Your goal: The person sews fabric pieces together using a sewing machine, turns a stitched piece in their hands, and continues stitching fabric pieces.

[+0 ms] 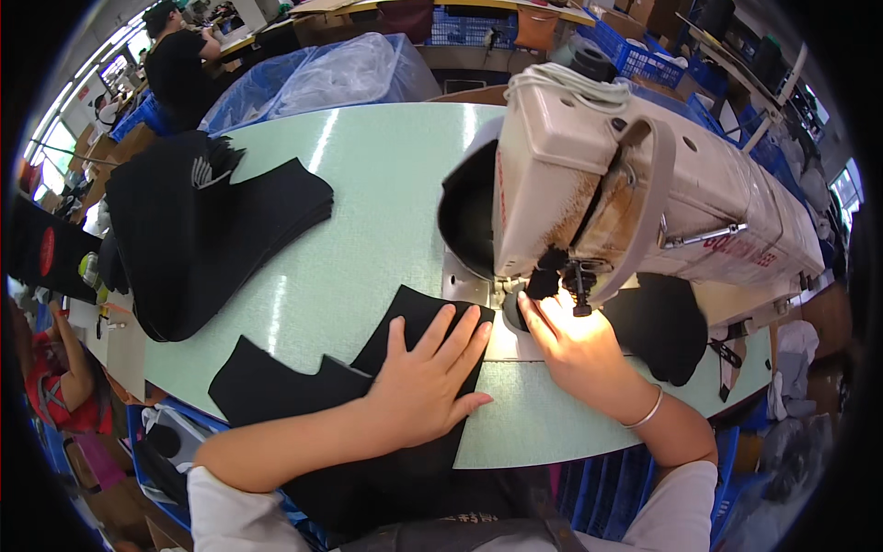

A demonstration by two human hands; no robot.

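Observation:
My left hand (425, 379) lies flat with spread fingers on a black cut fabric piece (416, 311), holding it against the table left of the sewing machine's needle area. More black fabric (276, 382) with a notched edge stretches left under my forearm and down over the front edge. My right hand (584, 354) reaches in under the head of the beige sewing machine (561, 120), fingers stretched forward and lit by the lamp. Its index fingertip touches a small dark curved piece (515, 311) beside the presser foot. The right thumb is hidden.
Black fabric pieces (221, 230) are stacked on the left of the pale green table (386, 184). Another black piece (658, 327) lies right of my right hand, near small scissors-like tools (727, 363). Beyond the table stands a plastic-lined blue bin (345, 74). Other people sit at left.

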